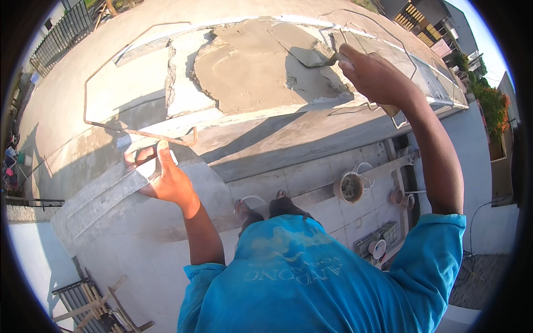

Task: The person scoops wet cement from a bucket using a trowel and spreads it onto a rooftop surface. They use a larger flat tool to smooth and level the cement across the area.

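Observation:
My right hand (369,75) is closed around the handle of a trowel (308,56), whose blade lies on wet grey mortar (244,69). The mortar is spread across the top of a pale wall ledge (183,77), and its surface is partly smoothed. My left hand (172,180) curls its fingers and thumb round the sunlit pale end of a long grey ledge-like piece (100,202). Whether that piece is loose or fixed cannot be seen. Just above the left hand runs a bent, rusty metal rod (86,86), apart from the fingers.
More bent rod (408,53) sticks up near my right hand. Far below, a bucket (351,187) holding grey material stands near a plank (316,195), with small pots (396,196) further right. My feet (242,208) are below the ledge. Scrap wood (97,305) lies at lower left.

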A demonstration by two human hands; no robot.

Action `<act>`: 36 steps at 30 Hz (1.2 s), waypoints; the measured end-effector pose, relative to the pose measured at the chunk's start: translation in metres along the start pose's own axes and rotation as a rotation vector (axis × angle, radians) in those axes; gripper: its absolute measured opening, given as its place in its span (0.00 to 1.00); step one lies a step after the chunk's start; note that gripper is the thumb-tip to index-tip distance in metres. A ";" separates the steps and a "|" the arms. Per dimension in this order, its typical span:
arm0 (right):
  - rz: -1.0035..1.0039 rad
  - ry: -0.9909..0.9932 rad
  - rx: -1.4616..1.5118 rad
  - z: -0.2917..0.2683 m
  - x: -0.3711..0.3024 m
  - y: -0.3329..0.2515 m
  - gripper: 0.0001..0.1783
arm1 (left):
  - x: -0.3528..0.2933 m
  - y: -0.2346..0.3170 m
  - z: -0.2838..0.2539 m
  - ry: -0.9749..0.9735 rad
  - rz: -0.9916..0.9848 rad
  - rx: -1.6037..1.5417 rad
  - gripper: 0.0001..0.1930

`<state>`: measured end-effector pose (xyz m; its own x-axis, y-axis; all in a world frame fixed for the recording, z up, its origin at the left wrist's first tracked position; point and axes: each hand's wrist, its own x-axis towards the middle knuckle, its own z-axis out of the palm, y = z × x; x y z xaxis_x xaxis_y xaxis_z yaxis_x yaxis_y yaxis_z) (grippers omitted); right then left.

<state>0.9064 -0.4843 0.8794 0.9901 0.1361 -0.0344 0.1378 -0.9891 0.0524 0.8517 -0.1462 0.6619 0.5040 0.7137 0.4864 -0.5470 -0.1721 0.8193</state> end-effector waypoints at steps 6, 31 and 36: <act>-0.030 0.000 0.055 -0.045 -0.063 0.023 0.20 | -0.001 -0.003 0.001 0.048 0.040 0.072 0.27; -0.804 -0.114 0.070 -0.028 0.190 -0.026 0.27 | 0.001 0.009 0.000 0.062 -0.094 0.006 0.24; -0.770 -0.129 0.078 -0.027 0.203 -0.031 0.30 | 0.000 0.009 0.002 0.031 -0.054 -0.028 0.32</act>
<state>1.1040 -0.4240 0.8979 0.6052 0.7821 -0.1483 0.7770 -0.6209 -0.1035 0.8479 -0.1492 0.6702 0.5131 0.7420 0.4314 -0.5381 -0.1135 0.8352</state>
